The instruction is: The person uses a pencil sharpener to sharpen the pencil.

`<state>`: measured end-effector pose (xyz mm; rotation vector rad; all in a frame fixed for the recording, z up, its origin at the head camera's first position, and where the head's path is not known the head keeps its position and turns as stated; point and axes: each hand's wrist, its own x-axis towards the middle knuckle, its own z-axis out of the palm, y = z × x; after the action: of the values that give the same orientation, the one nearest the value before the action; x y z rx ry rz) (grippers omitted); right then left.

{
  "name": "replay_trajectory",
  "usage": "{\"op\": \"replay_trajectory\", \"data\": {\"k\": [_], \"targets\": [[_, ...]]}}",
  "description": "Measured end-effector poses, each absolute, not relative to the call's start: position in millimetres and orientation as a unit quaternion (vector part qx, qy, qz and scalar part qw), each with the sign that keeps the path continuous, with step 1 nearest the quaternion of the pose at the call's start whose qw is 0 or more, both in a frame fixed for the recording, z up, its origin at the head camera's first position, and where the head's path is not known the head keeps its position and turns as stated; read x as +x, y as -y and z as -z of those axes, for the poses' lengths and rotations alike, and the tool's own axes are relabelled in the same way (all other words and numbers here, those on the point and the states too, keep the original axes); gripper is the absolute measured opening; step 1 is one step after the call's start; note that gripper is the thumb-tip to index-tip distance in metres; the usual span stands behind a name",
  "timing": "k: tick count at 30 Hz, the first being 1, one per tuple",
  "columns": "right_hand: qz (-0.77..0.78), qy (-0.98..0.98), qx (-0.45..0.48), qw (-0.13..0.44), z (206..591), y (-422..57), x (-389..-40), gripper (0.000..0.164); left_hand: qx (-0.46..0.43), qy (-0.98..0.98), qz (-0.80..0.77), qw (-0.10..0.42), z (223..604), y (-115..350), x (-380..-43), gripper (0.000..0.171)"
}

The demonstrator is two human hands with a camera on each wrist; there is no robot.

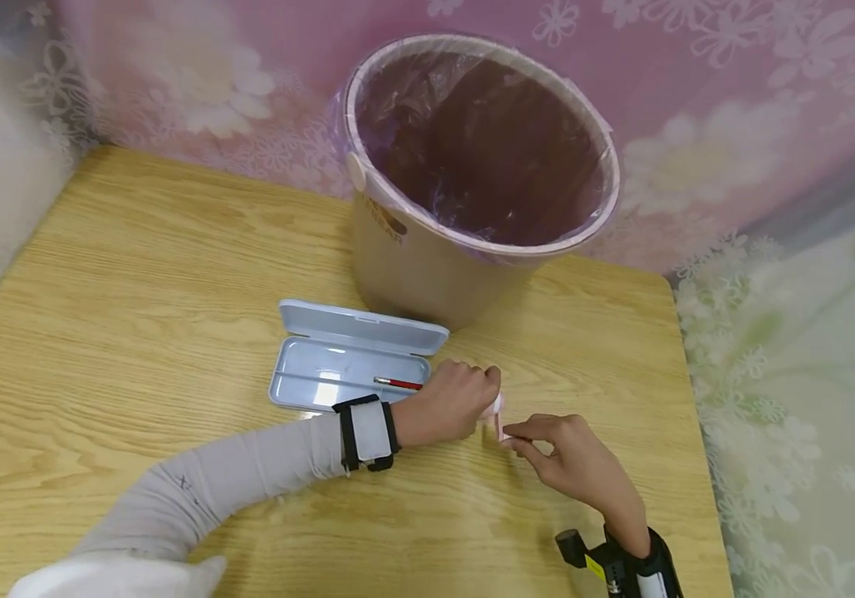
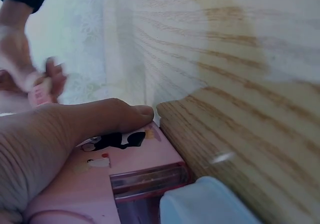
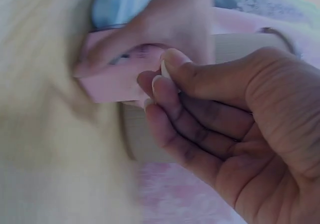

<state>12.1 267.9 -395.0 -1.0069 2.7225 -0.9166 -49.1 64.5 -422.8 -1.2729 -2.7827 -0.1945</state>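
- Pink flowery wall (image 1: 210, 75) stands behind a wooden table (image 1: 173, 274).
- Big bin (image 1: 434, 282) is at twelve o'clock from the left hand (image 1: 457, 403). Its clear bag (image 1: 427, 83) goes over the rim, likely so it won't slip down.
- Blue case (image 1: 318, 363) is at ten o'clock from that hand. Its lid (image 1: 363, 328) is up, so the red pencil or pen (image 1: 403, 384) looks easy to reach.
- Left hand holds a pink box (image 2: 150, 154) just beside the case, probably to keep it still.
- Right hand (image 1: 572, 461), at four o'clock from the left, pinches a small pale thing (image 3: 169, 77). That grip is narrow, maybe because the thing is tiny. I cannot tell what it is.
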Motion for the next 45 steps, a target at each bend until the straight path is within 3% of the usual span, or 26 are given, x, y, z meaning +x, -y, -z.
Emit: {"op": "replay_trajectory", "data": {"k": [5,22,36,45], "targets": [[0.28,-0.898,-0.34,0.002,376.4,-265.4,9.5,0.023,-0.413,0.906,0.077,0.042,422.9,-64.5,-48.7,0.016],[0.235,-0.912,-0.333,-0.054,366.9,-264.4,-17.4,0.025,-0.419,0.904,0.075,0.027,420.1,-64.0,-50.1,0.015],[0.24,-0.914,-0.326,-0.036,373.8,-264.3,-42.2,0.021,-0.416,0.906,0.069,0.024,419.3,-62.1,-50.4,0.011],[0.242,-0.921,-0.305,0.024,407.4,-263.4,-50.7,0.017,-0.417,0.907,0.064,0.019,420.0,-64.8,-47.4,0.028]]}}
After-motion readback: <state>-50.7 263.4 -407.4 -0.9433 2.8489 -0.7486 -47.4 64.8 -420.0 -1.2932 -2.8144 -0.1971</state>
